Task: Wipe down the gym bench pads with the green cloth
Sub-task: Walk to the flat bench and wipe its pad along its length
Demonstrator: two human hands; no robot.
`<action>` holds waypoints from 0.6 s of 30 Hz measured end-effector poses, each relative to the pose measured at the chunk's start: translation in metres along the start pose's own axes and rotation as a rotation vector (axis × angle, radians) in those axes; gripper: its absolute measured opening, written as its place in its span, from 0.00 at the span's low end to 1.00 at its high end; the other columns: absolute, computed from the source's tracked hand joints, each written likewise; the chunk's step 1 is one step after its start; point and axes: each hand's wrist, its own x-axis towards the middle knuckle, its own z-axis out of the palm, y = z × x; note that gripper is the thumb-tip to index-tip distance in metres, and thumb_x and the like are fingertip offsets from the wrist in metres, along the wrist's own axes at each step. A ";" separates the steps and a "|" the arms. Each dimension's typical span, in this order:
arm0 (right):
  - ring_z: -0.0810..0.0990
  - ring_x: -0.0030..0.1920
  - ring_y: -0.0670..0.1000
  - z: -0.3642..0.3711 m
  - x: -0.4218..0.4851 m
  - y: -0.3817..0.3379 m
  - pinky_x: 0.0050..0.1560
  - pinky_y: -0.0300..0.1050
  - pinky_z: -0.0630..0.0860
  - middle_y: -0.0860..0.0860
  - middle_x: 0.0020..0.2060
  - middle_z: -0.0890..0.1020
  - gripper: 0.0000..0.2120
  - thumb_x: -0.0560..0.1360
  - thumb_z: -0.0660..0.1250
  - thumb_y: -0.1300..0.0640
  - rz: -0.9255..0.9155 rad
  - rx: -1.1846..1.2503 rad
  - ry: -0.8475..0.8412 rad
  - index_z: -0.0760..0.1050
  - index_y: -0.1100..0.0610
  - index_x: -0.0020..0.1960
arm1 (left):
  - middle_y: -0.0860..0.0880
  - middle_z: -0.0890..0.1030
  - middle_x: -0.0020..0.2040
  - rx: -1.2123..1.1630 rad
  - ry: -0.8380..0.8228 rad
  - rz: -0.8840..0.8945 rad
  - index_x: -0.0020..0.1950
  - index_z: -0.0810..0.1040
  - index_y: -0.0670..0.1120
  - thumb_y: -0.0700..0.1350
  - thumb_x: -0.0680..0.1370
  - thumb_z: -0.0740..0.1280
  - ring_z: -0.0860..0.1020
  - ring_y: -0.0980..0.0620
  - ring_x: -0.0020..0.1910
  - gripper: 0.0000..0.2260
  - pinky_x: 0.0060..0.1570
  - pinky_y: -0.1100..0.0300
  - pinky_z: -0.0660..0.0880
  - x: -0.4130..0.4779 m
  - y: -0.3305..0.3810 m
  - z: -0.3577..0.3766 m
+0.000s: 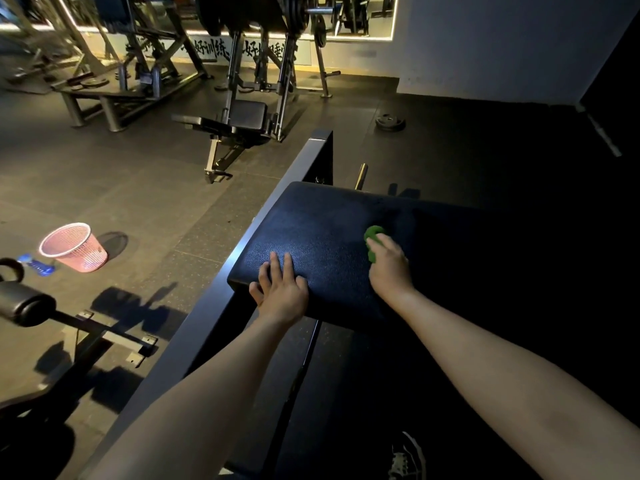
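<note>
Mid-frame, right hand (388, 265) balled round green cloth (373, 237), left hand (282, 289) flat on bench pad (311, 230) — may skip patches: small wad, pad's frame-right side in deep shadow.

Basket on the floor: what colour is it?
Pink mesh basket; head view shows it best.

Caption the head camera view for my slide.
Right hand holds a green cloth against the bench pad; left hand rests flat on it.

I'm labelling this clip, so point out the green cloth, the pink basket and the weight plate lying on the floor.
green cloth (374, 234), head view, its bunched upper end.
pink basket (85, 258), head view, its mesh side wall.
weight plate (390, 120), head view, its centre hub.
</note>
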 end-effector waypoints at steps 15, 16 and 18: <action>0.70 0.71 0.55 0.035 -0.057 -0.071 0.70 0.50 0.67 0.51 0.73 0.70 0.25 0.75 0.62 0.67 -0.506 0.052 -0.395 0.73 0.56 0.70 | 0.50 0.49 0.82 -0.189 0.119 0.210 0.82 0.50 0.46 0.51 0.77 0.49 0.43 0.55 0.80 0.32 0.76 0.54 0.41 -0.022 -0.034 0.014; 0.69 0.71 0.56 0.031 -0.050 -0.067 0.72 0.49 0.65 0.52 0.73 0.70 0.25 0.74 0.61 0.69 -0.516 0.051 -0.393 0.74 0.57 0.70 | 0.50 0.49 0.82 -0.171 0.111 0.212 0.82 0.50 0.46 0.51 0.80 0.50 0.43 0.55 0.80 0.30 0.76 0.53 0.41 -0.022 -0.034 0.013; 0.66 0.73 0.58 0.023 -0.029 -0.057 0.73 0.44 0.60 0.55 0.73 0.69 0.27 0.73 0.58 0.73 -0.394 0.054 -0.279 0.73 0.61 0.70 | 0.49 0.48 0.82 -0.141 0.106 0.207 0.82 0.49 0.45 0.49 0.84 0.55 0.43 0.53 0.81 0.28 0.76 0.52 0.41 -0.019 -0.031 0.012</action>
